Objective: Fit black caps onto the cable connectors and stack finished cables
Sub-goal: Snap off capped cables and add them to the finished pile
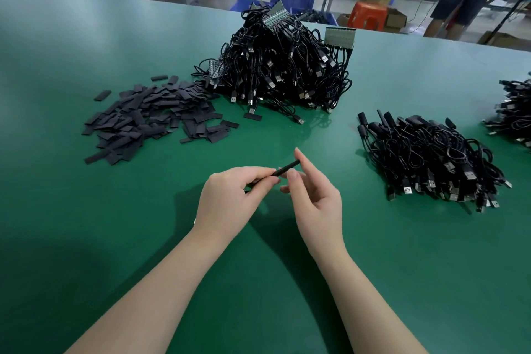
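Far left on the green table: loose pile of flat black caps. Behind and right of it, the big heap of uncapped cables. Front centre: my left hand, fingers curled, pinches one black cap at its near end, held just above the table. My right hand touches the cap's far end, forefinger straight, thumb under; other fingers loosely bent. Right: lower stack of finished cables. Another cable pile at the right edge.
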Tool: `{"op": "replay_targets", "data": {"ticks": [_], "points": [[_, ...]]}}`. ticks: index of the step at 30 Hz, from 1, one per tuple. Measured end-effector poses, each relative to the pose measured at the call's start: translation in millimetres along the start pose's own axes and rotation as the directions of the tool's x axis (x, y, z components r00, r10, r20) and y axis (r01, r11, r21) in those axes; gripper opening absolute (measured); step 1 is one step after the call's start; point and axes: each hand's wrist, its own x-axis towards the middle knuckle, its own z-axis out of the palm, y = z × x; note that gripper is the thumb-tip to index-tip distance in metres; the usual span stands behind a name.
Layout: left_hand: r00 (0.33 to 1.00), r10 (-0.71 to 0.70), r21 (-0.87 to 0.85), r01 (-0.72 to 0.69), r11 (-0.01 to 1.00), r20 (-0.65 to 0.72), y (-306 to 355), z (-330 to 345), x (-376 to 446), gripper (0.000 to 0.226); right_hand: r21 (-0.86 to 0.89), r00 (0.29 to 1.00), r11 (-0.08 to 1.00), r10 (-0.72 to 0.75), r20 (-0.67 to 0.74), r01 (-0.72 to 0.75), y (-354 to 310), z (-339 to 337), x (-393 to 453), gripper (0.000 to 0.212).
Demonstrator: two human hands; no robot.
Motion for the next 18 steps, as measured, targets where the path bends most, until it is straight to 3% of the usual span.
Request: {"op": "replay_targets", "data": {"ticks": [5, 18], "points": [[1.000, -0.005, 0.025, 0.005, 1.000, 0.019, -1.4, -0.5, 0.0, 0.015, -0.037, 0.999, 0.999, 0.009, 0.040, -0.008, 0.9, 4.0, -1.7, 0.058], [0.999, -0.047, -0.004, 0.047, 0.999, 0.013, -3.0, 1.2, -1.3, 0.018, -0.068, 0.994, 0.998, 0.001, 0.106, 0.006, -1.0, 1.3, -1.9, 0.063]]}}
